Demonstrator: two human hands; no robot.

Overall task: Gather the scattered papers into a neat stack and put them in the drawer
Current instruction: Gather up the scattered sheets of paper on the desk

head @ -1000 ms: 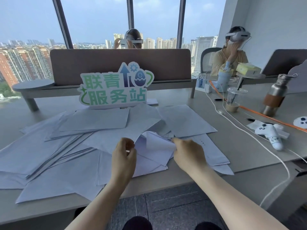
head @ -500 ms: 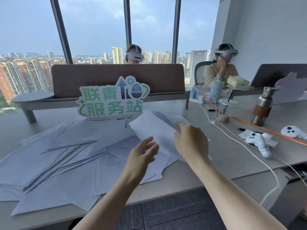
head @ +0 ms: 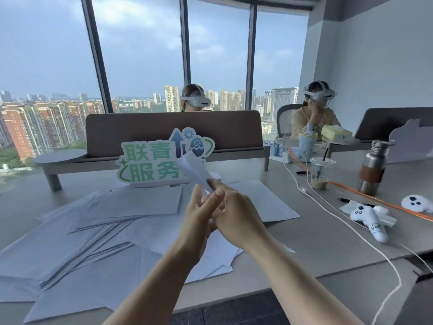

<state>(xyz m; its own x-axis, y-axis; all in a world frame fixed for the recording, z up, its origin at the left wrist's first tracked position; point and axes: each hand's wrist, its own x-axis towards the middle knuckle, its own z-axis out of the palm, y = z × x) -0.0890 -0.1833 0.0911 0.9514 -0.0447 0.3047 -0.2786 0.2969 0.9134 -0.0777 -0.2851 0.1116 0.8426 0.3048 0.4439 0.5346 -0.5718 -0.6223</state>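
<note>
A few white sheets are held up in the air above the desk, seen nearly edge-on, tilted up and away toward the sign. Right hand pinches their lower end; its fingertips are curled round the paper edge. Left hand sits just beside and partly under the right one, palm turned inward, thumb raised and fingers extended toward the lower edge of the sheets; cannot tell if it actually touches the paper. The two hands overlap in view.

Below the hands, the scattered papers lie flat on the desk, spread in loose overlapping layers from the near left edge up to the sign base. One larger sheet lies to the right of the hands, apart from the main heap.

The green-and-white sign stands upright behind the papers, partly covered by the lifted sheets. To the right: plastic cup with straw, metal bottle, white controller, white cable trailing over the desk edge. Two people wearing headsets sit beyond the brown divider. No drawer is in view.
</note>
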